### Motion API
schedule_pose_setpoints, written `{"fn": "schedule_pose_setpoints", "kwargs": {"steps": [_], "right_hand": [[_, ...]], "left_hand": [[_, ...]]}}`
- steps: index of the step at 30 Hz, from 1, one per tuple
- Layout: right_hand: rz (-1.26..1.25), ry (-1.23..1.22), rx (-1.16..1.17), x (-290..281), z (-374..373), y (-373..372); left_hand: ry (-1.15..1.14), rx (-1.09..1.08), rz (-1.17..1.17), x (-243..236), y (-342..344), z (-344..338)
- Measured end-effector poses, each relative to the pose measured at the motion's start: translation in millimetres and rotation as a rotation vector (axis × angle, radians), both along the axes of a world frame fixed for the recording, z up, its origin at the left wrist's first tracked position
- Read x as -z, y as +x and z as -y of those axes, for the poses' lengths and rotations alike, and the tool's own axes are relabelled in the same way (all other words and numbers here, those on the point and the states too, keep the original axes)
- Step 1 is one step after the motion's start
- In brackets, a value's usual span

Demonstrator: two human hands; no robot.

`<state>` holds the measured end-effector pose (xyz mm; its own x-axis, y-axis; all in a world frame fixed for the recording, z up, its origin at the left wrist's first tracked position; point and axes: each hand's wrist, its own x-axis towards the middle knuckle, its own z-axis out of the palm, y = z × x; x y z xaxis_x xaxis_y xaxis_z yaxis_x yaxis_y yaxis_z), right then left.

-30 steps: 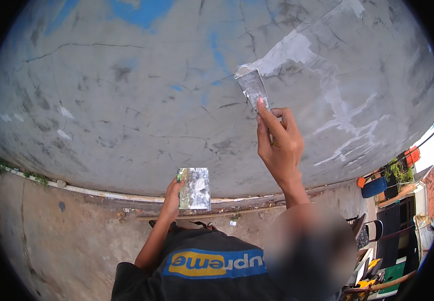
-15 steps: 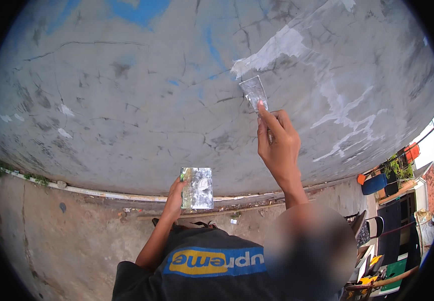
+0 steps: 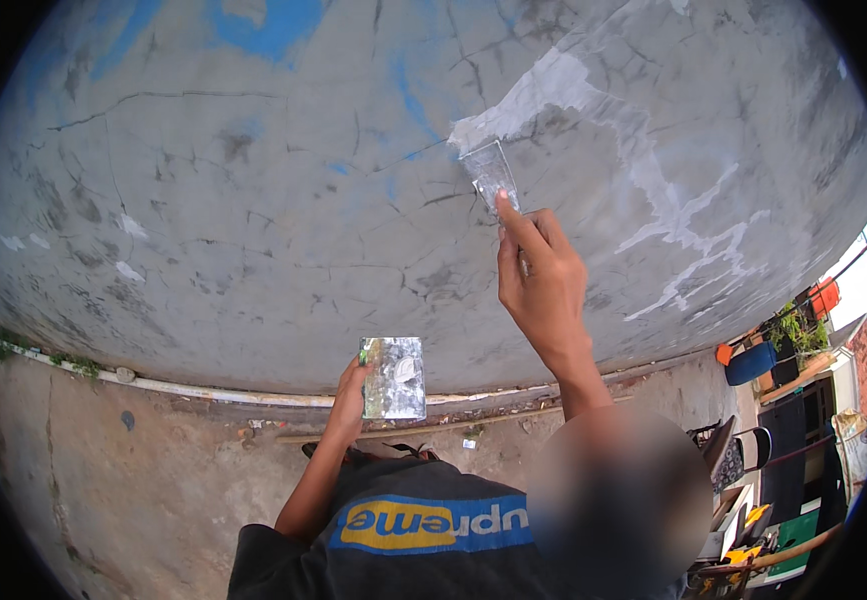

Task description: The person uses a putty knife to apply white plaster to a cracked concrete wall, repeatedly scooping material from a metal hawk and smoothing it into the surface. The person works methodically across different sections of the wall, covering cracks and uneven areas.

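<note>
In my right hand (image 3: 543, 285) is a flat, smeared scraper (image 3: 489, 168), gripped with the index finger laid along it. Its blade lies at the lower left edge of a white filler patch (image 3: 543, 95) on the cracked grey wall (image 3: 253, 230); whether it touches is hard to tell. White filler also runs in branching streaks (image 3: 688, 220) to the right. My left hand (image 3: 349, 392) grips the edge of a small rectangular, paint-smeared board (image 3: 383, 395), held lower and to the left, with a blob of white filler (image 3: 406, 368) on it.
A white pipe (image 3: 183, 392) and a long strip (image 3: 333, 432) run along the wall's foot on stained concrete ground (image 3: 133, 480). At the right are a blue drum (image 3: 750, 362), an orange container (image 3: 823, 298), plants (image 3: 795, 330), piled chairs and boards (image 3: 753, 460), and a building.
The scraper first dropped just below the white patch, then rose slightly back to its edge. The view has shifted a little over the wall. My left hand and board have barely moved.
</note>
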<state>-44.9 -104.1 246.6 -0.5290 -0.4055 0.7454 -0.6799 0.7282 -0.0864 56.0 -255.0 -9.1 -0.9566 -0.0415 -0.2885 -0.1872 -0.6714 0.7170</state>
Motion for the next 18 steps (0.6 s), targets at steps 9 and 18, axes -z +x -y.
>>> {"fn": "schedule_pose_setpoints", "kwargs": {"steps": [9, 18], "right_hand": [[-0.029, -0.076, -0.029, 14, 19, -14], [-0.121, -0.165, -0.163, 14, 27, -26]], "left_hand": [[-0.056, 0.015, -0.046, -10, -1, 4], [-0.013, 0.014, 0.001, -6, -1, 2]]}}
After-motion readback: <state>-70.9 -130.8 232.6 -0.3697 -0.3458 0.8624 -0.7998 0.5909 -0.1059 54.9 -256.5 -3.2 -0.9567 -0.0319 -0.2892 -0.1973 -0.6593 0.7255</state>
